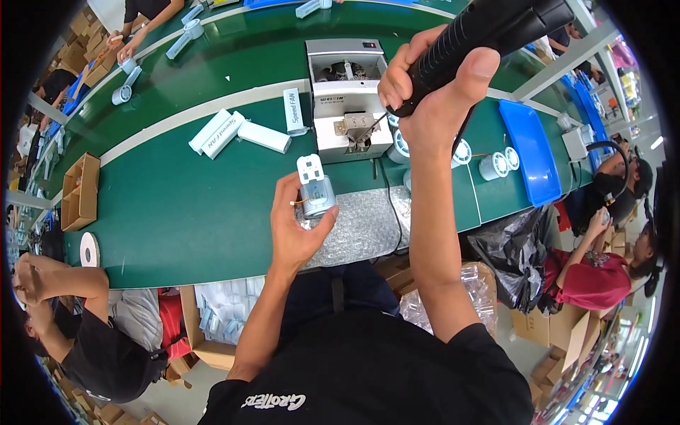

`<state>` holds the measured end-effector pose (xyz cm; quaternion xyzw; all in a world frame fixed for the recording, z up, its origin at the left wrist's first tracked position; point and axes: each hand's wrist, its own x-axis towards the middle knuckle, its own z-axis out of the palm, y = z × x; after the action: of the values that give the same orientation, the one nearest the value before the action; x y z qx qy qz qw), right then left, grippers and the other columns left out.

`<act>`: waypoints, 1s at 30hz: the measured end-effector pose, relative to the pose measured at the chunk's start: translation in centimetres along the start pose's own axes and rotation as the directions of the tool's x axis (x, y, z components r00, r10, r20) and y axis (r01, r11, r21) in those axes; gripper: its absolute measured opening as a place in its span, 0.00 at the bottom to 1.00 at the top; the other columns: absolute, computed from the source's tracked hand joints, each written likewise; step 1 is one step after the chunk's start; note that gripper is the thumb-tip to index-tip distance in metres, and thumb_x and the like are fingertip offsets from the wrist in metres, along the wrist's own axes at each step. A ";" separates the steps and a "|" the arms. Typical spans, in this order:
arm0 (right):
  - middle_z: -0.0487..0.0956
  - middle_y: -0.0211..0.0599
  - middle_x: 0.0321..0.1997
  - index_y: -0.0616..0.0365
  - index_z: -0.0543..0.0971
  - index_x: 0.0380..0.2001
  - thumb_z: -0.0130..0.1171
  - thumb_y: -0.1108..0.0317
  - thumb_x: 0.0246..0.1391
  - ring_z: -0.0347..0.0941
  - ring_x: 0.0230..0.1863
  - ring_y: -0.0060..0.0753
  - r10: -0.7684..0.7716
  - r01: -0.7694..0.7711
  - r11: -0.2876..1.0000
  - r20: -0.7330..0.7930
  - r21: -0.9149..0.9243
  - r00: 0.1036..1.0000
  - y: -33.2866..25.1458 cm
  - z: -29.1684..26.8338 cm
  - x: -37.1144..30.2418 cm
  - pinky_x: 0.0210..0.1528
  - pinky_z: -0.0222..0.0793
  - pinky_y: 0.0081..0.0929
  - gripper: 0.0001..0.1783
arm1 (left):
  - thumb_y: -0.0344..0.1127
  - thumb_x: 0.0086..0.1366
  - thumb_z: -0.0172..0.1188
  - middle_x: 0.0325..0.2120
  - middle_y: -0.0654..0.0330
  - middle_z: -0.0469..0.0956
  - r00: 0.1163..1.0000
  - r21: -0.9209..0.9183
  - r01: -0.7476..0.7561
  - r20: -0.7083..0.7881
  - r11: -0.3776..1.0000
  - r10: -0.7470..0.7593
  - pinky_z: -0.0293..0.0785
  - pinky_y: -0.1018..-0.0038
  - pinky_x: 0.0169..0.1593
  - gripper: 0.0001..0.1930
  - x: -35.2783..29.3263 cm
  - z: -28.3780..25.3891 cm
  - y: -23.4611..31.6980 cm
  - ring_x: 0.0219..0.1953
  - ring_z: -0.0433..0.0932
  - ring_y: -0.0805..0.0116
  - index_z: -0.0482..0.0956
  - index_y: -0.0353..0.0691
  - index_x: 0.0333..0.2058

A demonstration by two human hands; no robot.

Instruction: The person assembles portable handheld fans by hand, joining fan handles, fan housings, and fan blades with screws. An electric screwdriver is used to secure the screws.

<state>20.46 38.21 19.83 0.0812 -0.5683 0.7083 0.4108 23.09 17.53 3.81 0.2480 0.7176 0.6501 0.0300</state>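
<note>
My right hand (440, 106) is wrapped round a black electric screwdriver (489, 39). Its thin bit slants down to the left, with the tip at the front outlet of a grey and white screw feeder (346, 91). Whether a screw sits on the tip is too small to tell. My left hand (297, 237) grips a pale blue fan housing (319, 200) between thumb and fingers, just in front of the feeder. A white plate with holes (310, 168) stands up from the housing's far end, and a short wire with a white plug sticks out at its left.
White boxes (227, 133) lie left of the feeder. To its right, partly behind my right arm, are several round fan parts (494, 166) and a blue tray (531, 152). A silvery mat (365, 230) covers the near bench edge, crossed by a black cable. Co-workers sit at both sides.
</note>
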 end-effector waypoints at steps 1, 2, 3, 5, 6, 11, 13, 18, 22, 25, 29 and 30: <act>0.70 0.38 0.12 0.65 0.73 0.26 0.52 0.26 0.60 0.67 0.14 0.28 0.002 -0.002 0.999 0.013 -0.041 1.000 -0.2 0.1 0.1 0.18 0.64 0.27 0.43 | 0.28 0.54 0.74 0.53 0.51 0.74 1.000 0.001 0.006 -0.001 1.000 -0.006 0.78 0.66 0.50 0.28 0.0 -0.1 -0.1 0.48 0.79 0.59 0.76 0.33 0.54; 0.70 0.38 0.12 0.65 0.73 0.26 0.52 0.26 0.60 0.67 0.14 0.28 0.009 -0.008 0.999 0.013 -0.040 1.000 -0.3 0.1 0.0 0.18 0.64 0.27 0.43 | 0.28 0.53 0.74 0.53 0.50 0.74 1.000 0.026 -0.010 0.005 1.000 0.010 0.78 0.66 0.50 0.29 -0.1 -0.2 -0.2 0.49 0.79 0.58 0.76 0.32 0.55; 0.67 0.37 0.13 0.62 0.70 0.29 0.45 0.18 0.56 0.63 0.14 0.29 0.018 -0.016 0.995 0.021 -0.103 1.000 -0.3 0.2 -0.1 0.18 0.61 0.29 0.47 | 0.28 0.53 0.74 0.53 0.50 0.74 1.000 0.050 -0.028 0.013 0.998 0.027 0.78 0.65 0.50 0.30 -0.1 -0.2 -0.2 0.50 0.78 0.56 0.75 0.32 0.55; 0.64 0.36 0.14 0.58 0.68 0.32 0.38 0.10 0.51 0.58 0.13 0.30 0.067 -0.066 0.992 0.006 -0.109 0.998 -0.6 0.1 -0.4 0.17 0.59 0.31 0.52 | 0.28 0.53 0.74 0.53 0.49 0.74 1.000 0.044 -0.015 0.015 0.999 0.015 0.78 0.65 0.52 0.31 0.0 -0.2 -0.4 0.51 0.78 0.55 0.75 0.32 0.56; 0.63 0.35 0.14 0.58 0.68 0.31 0.38 0.09 0.51 0.58 0.12 0.30 0.111 -0.112 0.992 -0.014 -0.052 0.994 -0.9 -0.1 -0.6 0.17 0.59 0.31 0.52 | 0.28 0.52 0.75 0.53 0.48 0.74 1.000 0.038 -0.005 0.015 0.999 0.004 0.77 0.65 0.53 0.31 -0.1 -0.2 -0.4 0.52 0.78 0.54 0.75 0.32 0.56; 0.69 0.40 0.14 0.62 0.69 0.34 0.46 0.07 0.43 0.63 0.12 0.31 0.068 -0.140 0.883 0.173 0.448 0.983 -2.8 -0.7 -3.3 0.17 0.63 0.31 0.57 | 0.28 0.52 0.76 0.53 0.49 0.75 0.999 0.079 -0.048 0.014 0.996 0.047 0.75 0.64 0.56 0.31 0.2 -0.1 0.1 0.53 0.78 0.54 0.76 0.32 0.56; 0.65 0.33 0.14 0.59 0.68 0.35 0.37 0.02 0.39 0.59 0.12 0.25 0.097 -0.160 0.916 0.184 0.368 0.978 -3.6 0.8 -4.8 0.15 0.61 0.26 0.60 | 0.28 0.52 0.77 0.52 0.50 0.75 0.998 0.090 -0.056 0.019 0.994 0.055 0.75 0.64 0.57 0.31 0.3 -0.2 0.3 0.53 0.78 0.54 0.77 0.32 0.56; 0.72 0.37 0.18 0.64 0.69 0.37 0.54 0.10 0.42 0.66 0.15 0.24 0.140 -0.200 0.925 0.201 0.322 0.970 -2.6 2.7 -6.0 0.20 0.65 0.22 0.56 | 0.27 0.52 0.78 0.53 0.51 0.75 0.996 0.093 -0.088 0.023 0.992 0.086 0.75 0.65 0.56 0.32 0.3 -0.2 0.6 0.53 0.78 0.56 0.78 0.33 0.57; 0.69 0.36 0.16 0.60 0.68 0.36 0.39 0.00 0.32 0.59 0.13 0.24 0.262 -0.272 0.960 0.133 0.067 0.956 -2.6 3.7 -6.2 0.15 0.59 0.24 0.64 | 0.26 0.53 0.77 0.53 0.52 0.75 0.996 0.097 -0.093 0.016 0.991 0.092 0.75 0.66 0.56 0.32 0.3 -0.1 0.5 0.53 0.78 0.57 0.78 0.33 0.58; 0.69 0.36 0.16 0.60 0.68 0.36 0.37 0.00 0.32 0.59 0.13 0.24 0.252 -0.267 0.961 0.160 0.078 0.954 -2.4 3.8 -6.2 0.15 0.59 0.23 0.64 | 0.26 0.53 0.78 0.53 0.52 0.75 0.994 0.084 -0.106 0.016 0.991 0.105 0.75 0.66 0.56 0.32 0.3 -0.2 0.7 0.53 0.78 0.58 0.78 0.33 0.58; 0.68 0.36 0.15 0.61 0.67 0.36 0.37 0.01 0.33 0.58 0.12 0.24 0.263 -0.265 0.964 0.121 0.000 0.957 -2.7 4.3 -6.6 0.14 0.58 0.23 0.64 | 0.26 0.53 0.78 0.53 0.53 0.75 0.996 0.086 -0.085 0.029 0.993 0.083 0.76 0.67 0.55 0.32 0.2 -0.2 0.8 0.53 0.78 0.60 0.78 0.33 0.58; 0.68 0.36 0.15 0.61 0.67 0.36 0.37 0.01 0.33 0.58 0.12 0.24 0.249 -0.253 0.967 0.114 0.020 0.962 -2.7 4.4 -6.6 0.14 0.58 0.23 0.64 | 0.26 0.53 0.78 0.53 0.53 0.75 0.996 0.089 -0.083 0.031 0.993 0.081 0.76 0.67 0.55 0.32 0.2 -0.2 0.9 0.53 0.78 0.60 0.78 0.32 0.58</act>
<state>25.05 31.14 19.49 0.0544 -0.5837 0.7586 0.2843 23.08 17.45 4.74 0.2872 0.7349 0.6143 0.0017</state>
